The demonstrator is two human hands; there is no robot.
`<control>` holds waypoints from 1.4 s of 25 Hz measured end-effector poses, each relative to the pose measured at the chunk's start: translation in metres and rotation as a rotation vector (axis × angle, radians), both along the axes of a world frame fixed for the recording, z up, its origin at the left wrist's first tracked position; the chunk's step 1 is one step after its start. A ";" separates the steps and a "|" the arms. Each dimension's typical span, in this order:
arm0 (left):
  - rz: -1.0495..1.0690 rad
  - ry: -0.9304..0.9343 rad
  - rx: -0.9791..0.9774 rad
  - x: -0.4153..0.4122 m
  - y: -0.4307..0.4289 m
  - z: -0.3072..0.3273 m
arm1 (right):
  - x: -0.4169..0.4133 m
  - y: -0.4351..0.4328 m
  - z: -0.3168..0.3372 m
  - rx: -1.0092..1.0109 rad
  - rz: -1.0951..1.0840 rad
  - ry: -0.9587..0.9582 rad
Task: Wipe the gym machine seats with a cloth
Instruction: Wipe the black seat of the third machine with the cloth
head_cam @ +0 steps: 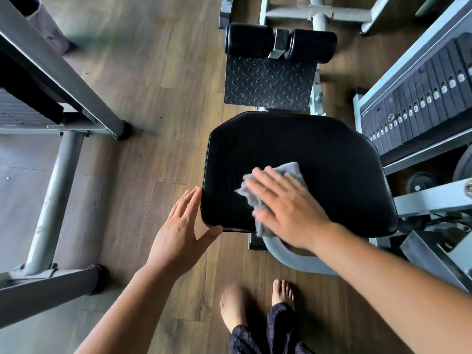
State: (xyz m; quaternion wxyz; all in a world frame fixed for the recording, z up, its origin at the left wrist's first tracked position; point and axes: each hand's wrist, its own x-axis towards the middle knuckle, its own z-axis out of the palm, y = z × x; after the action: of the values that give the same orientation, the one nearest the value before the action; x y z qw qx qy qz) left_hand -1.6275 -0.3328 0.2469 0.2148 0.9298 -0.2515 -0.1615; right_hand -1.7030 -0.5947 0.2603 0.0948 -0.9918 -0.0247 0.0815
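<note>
A black padded machine seat (319, 154) fills the middle of the head view. On its near left part lies a crumpled grey cloth (288, 171), and my right hand (288, 208) presses flat on that cloth with the fingers spread. My left hand (184, 226) rests against the seat's near left corner, fingers along the side edge and thumb under the front edge. Most of the cloth is hidden under my right palm.
Beyond the seat are a black checker footplate (268, 85) and two black roller pads (278, 43). A weight stack (419, 108) in a pale frame stands at the right. A grey steel frame (58, 175) stands at the left on the wooden floor. My bare feet (235, 307) stand below the seat.
</note>
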 end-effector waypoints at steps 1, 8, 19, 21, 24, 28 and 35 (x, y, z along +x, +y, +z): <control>0.001 0.003 0.010 0.000 0.000 0.000 | 0.009 -0.025 -0.004 -0.026 -0.065 0.001; 0.017 -0.002 0.040 -0.002 -0.005 0.005 | 0.024 -0.034 -0.001 -0.053 -0.386 0.029; 0.056 0.034 0.113 -0.004 -0.009 0.005 | -0.024 -0.140 -0.004 -0.082 -0.513 0.098; 0.055 0.043 0.116 -0.003 -0.008 0.005 | -0.079 -0.112 0.002 -0.085 -0.408 0.077; 0.043 0.040 0.105 -0.002 -0.007 0.006 | -0.079 -0.133 0.003 -0.075 -0.371 0.090; 0.041 0.025 0.085 -0.003 -0.006 0.006 | 0.053 -0.138 -0.010 -0.130 -0.734 0.060; 0.038 0.014 0.066 -0.002 -0.005 0.007 | 0.180 0.040 -0.015 0.082 -0.195 0.086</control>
State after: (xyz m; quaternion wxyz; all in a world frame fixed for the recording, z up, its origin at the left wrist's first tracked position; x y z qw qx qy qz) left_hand -1.6295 -0.3382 0.2541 0.1887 0.9399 -0.2267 -0.1721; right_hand -1.5231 -0.5543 0.2456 0.1439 -0.9804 0.0728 0.1132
